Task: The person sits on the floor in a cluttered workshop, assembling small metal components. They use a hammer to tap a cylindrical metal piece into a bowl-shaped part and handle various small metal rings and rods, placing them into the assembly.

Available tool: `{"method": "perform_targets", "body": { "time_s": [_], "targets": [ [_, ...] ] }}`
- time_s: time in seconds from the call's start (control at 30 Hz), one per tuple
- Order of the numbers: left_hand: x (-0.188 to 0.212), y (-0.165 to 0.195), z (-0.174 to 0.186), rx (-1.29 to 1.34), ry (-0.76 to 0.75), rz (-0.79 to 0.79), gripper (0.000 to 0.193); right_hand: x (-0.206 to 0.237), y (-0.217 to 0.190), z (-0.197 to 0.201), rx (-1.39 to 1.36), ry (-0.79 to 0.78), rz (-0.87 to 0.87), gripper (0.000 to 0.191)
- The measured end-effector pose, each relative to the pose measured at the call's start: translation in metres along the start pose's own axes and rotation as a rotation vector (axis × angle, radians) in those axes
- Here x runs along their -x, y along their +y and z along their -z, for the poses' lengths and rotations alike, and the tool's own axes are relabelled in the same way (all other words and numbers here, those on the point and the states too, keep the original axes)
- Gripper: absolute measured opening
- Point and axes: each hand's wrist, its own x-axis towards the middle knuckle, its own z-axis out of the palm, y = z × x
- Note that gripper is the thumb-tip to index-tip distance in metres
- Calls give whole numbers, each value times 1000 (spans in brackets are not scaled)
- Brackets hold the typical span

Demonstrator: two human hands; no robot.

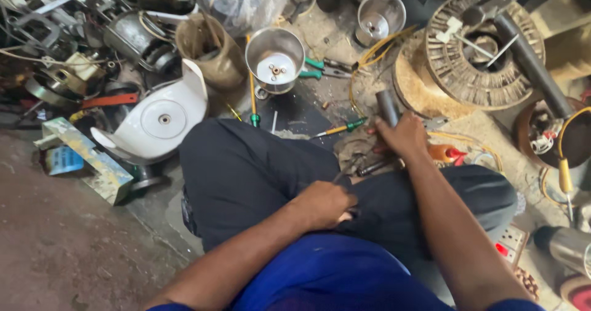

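I sit cross-legged on the floor in dark trousers. My right hand (403, 135) is closed around a short grey metal pipe (387, 106) that stands upright on the floor in front of my legs. My left hand (324, 203) rests in my lap with its fingers curled on a thin metal tool (345, 171) whose tip sticks out toward the pipe; its shape is hard to make out. A yellow-green screwdriver (340, 128) lies just left of the pipe.
A steel jar (275, 59) and a second steel jar (380, 15) stand ahead. A white plastic housing (157, 120) sits at left, a large round wound stator (483, 49) at right, green-handled pliers (323, 69) between. A socket board (510, 244) lies near my right knee.
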Motion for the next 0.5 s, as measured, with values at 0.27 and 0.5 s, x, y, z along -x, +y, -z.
{"method": "perform_targets", "body": {
  "time_s": [0.27,0.5],
  "targets": [
    [-9,2,51,-135,542,128,22,-26,30,-4,-261,79,94,79],
    [-16,-64,167,-280,898,780,52,8,13,21,106,174,121,75]
  ]
}}
